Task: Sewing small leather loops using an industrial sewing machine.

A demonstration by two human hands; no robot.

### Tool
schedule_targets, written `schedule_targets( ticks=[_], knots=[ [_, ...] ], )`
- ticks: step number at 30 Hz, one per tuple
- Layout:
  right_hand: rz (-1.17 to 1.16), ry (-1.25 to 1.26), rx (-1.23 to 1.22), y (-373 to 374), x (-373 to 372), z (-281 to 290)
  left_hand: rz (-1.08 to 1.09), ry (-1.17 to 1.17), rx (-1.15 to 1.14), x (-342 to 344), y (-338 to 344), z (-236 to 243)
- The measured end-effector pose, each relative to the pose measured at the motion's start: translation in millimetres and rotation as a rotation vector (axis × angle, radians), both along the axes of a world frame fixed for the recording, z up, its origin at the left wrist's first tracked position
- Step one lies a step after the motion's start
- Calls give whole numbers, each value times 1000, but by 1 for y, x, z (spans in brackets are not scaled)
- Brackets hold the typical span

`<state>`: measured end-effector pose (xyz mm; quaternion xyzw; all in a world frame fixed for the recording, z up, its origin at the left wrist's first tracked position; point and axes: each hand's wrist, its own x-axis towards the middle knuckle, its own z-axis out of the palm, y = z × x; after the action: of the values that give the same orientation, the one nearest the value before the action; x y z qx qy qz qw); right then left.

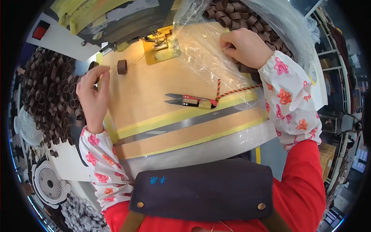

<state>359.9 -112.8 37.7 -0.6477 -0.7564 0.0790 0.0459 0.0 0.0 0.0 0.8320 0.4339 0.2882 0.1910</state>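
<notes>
My left hand point(94, 89) is closed in a pinch beside a pile of brown rings point(50, 92); what its fingertips hold is unclear, with a dark ring and fine thread close by. A single brown ring point(122, 67) lies on the tan work surface point(139, 85). My right hand point(247, 48) is closed over a clear plastic bag point(201, 50) at more brown rings point(228, 15); whatever its fingertips grip is hidden. Red-and-black thread snips point(193, 101) lie in the middle, tied to a striped cord point(235, 91). Behind them is a sewing machine's presser foot and plate point(158, 44).
The sewing machine head point(116, 15) overhangs the back. Yellow tape point(185, 111) runs along the front edge. Two white fans point(50, 181) stand at the left, near grey crinkled material point(83, 212). Shelving point(330, 65) and a cardboard box point(324, 158) are at the right.
</notes>
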Motion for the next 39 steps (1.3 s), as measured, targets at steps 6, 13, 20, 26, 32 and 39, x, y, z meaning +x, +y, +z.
schedule_targets(
  ticks=[6,13,20,26,32,39],
  knots=[
    [-27,890,-5,25,-59,-2,-240,63,324,82,-28,-3],
    [-18,1092,-61,51,-86,-50,-52,125,285,100,-9,-23],
    [-135,1105,-32,46,-88,-59,-142,-135,-25,94,-8,-20],
    [-104,1075,24,48,-88,-56,-223,-227,-217,89,-11,-12],
    [-181,1067,42,47,-94,-54,-235,-262,-222,91,-12,-16],
    [17,797,282,39,-104,-44,-171,-183,-90,94,-11,-17]
  ],
)
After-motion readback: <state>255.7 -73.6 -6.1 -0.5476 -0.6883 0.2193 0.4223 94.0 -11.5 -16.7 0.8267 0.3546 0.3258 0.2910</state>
